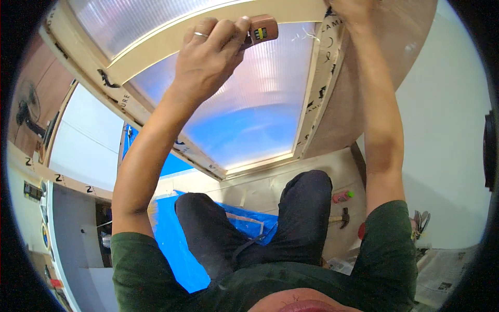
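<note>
Here's the left hand [210, 57], fingers clamped round a brown tool [262, 29] at the wooden frame's [150, 52] crossbar; right hand [356, 9] by its right side, fingers cropped, can't tell; farther down, a hammer [341, 219] on the floor [343, 169].

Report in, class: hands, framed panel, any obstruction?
Left hand: holding brown tool, over crossbar. Right hand: partly out of view, hold unclear. Framed panel: ahead, translucent. No obstruction seen; hammer lies apart.
</note>
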`<state>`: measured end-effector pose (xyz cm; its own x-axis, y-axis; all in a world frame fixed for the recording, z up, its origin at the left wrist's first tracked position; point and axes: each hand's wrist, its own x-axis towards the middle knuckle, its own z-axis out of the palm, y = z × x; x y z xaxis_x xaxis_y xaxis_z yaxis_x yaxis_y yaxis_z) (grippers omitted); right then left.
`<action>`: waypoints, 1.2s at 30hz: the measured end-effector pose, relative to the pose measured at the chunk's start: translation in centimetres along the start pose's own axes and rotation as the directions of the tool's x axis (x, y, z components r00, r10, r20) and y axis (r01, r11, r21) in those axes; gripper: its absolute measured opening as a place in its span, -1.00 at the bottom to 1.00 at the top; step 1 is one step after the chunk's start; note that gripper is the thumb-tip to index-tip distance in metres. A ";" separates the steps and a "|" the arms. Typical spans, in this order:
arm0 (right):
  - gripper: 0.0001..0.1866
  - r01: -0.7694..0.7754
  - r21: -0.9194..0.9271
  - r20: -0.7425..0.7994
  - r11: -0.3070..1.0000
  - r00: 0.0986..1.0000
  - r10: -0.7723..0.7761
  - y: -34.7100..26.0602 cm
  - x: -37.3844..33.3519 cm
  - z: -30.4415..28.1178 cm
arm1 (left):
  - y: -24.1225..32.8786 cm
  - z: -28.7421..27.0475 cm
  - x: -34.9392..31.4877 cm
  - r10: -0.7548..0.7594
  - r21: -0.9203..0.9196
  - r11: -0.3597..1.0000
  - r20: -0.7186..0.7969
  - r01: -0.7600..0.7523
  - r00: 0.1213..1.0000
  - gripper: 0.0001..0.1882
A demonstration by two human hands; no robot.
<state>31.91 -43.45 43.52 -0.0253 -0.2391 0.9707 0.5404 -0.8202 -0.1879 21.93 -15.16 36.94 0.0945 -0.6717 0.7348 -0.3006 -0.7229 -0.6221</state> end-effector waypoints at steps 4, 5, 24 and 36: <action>0.00 0.040 0.042 -0.035 0.998 0.999 -0.039 -0.4 -0.3 0.2 | 2.5 2.2 2.4 -0.004 -0.034 0.999 -0.047 0.002 0.999 -0.51; 0.00 0.049 0.056 -0.034 0.997 0.998 -0.047 -0.4 -0.2 0.1 | 3.3 2.7 3.1 -0.008 -0.045 0.999 -0.060 0.005 0.998 -0.55; 0.03 0.057 -0.046 0.066 0.997 0.996 -0.054 0.7 0.0 0.1 | 0.8 -5.3 -12.1 -0.255 -0.334 0.886 0.226 0.320 0.940 -0.29; 0.18 0.133 -0.023 0.183 0.991 0.975 -0.127 4.1 0.5 0.6 | -9.5 -11.5 -15.3 -0.324 -0.029 0.944 0.105 0.329 0.940 -0.28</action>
<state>34.63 -46.56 43.36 0.0603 -0.0343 0.9976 0.5131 -0.8562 -0.0604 12.39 3.87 34.69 0.2860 -0.4140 0.8642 -0.2800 -0.8986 -0.3379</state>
